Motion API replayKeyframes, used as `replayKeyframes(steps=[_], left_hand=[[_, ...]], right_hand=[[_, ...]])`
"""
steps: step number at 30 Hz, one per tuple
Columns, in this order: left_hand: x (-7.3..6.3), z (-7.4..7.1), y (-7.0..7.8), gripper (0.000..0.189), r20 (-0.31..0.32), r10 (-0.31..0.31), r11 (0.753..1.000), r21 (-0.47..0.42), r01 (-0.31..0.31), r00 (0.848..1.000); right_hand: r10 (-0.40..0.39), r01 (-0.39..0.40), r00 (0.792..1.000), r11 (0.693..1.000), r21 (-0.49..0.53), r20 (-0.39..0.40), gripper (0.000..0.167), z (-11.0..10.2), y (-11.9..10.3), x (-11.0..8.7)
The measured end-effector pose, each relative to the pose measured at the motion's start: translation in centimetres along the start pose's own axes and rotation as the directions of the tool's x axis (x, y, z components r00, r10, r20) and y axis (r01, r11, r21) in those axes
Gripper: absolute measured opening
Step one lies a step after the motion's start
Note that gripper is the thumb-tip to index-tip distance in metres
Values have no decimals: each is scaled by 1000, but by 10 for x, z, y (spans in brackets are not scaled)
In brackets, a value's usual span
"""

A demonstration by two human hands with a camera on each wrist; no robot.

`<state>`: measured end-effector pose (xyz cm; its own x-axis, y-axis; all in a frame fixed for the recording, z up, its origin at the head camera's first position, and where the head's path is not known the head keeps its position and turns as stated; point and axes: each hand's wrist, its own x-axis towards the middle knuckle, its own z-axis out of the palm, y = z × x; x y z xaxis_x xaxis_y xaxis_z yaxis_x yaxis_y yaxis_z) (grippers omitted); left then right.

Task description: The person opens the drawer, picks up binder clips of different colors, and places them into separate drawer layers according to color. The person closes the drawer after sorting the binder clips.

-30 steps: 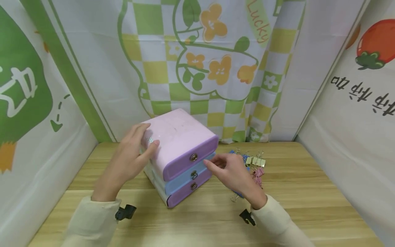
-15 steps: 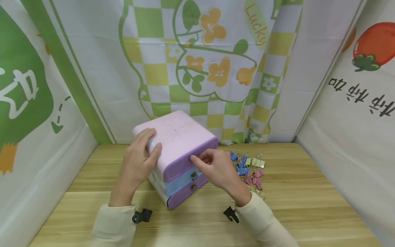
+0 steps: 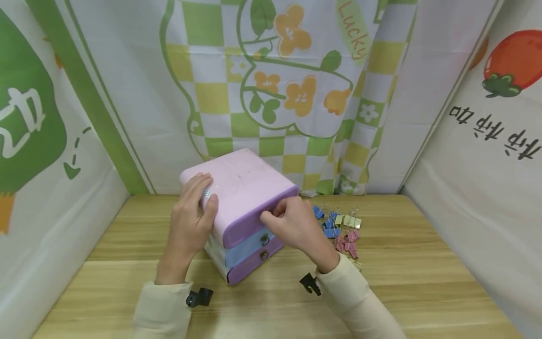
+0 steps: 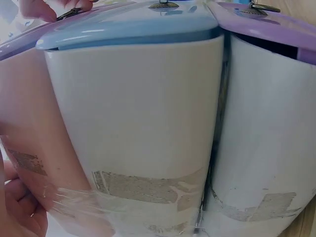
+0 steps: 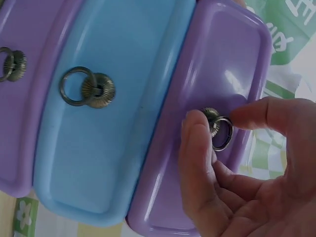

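A small three-drawer chest (image 3: 241, 181) has a pink top, purple upper and lower fronts and a blue middle front. Against its left side and top edge rests my left hand (image 3: 188, 219), thumb lying on the pink top. My right hand (image 3: 294, 223) is at the upper purple drawer front (image 5: 232, 54). In the right wrist view its thumb and finger are bent about the brass ring pull (image 5: 224, 136). The blue drawer's ring pull (image 5: 76, 86) hangs free. All the drawers look pushed in, though the lowest front shows a dark gap in the left wrist view.
Blue, pink and yellow binder clips (image 3: 349, 245) lie in a loose heap right of the chest, partly behind my right forearm. The wooden table (image 3: 423, 263) extends to both sides. A checkered curtain (image 3: 271, 150) hangs close behind the chest.
My right hand has moved left from beside the chest's right edge to the upper drawer's ring pull, and its fingers have bent about it. The left hand stays at the chest's left top edge.
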<state>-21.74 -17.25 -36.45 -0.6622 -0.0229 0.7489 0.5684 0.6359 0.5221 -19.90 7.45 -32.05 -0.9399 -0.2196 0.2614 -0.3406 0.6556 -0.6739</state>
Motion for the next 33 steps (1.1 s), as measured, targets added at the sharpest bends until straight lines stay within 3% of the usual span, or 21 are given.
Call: replayKeyframes(steps=[4,8,12,18,23,28,33], left_hand=[[2,0,1,48,3,5,1000,-9,-5,1000],[3,1,1,48,1,3,1000,-20,-3,1000],[2,1,1,48,1,4,1000,-29,-4,1000],[0,1,-2,48,1,5,999,-40,-5,1000],[-1,1,-3,48,5,3,999,-38,-3,1000],[-1,2,-2,48,4,-2,999,-47,2,1000],[-1,3,-4,48,-2,-6,999,-50,5,1000]], right_hand=[[47,-49,998,998,28,49,45,-6,-3,1],[75,-82,993,994,74,97,36,-9,-2,-1],[82,-118,983,969,219,166,23,-7,4,-2],[80,-243,939,844,478,336,21,-5,19,-1],[68,-320,908,748,581,413,27,-5,29,-2],[64,-345,907,681,646,416,31,-3,34,-5],[67,-345,912,658,669,404,32,-4,37,-9]])
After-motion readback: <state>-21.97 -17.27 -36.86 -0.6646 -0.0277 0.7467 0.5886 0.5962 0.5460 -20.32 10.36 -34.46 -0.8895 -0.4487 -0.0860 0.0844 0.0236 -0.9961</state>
